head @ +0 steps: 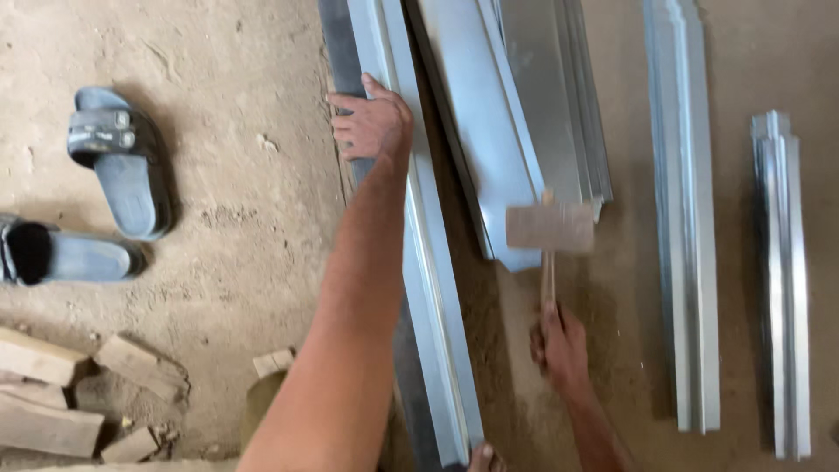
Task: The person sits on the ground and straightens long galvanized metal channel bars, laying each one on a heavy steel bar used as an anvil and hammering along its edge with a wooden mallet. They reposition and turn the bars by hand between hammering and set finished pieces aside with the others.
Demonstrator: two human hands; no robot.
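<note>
Head view shows your left hand (374,121) pressing flat, fingers spread, on the long, folded, shiny grey metal strip (428,288) lying on the dirt floor (236,210); your right hand (559,345) fists a wooden mallet (549,229).

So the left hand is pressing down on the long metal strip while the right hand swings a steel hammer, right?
Not quite: the head view shows a wooden mallet in the right hand, not a steel hammer. The left hand does press on the long metal strip.
</note>
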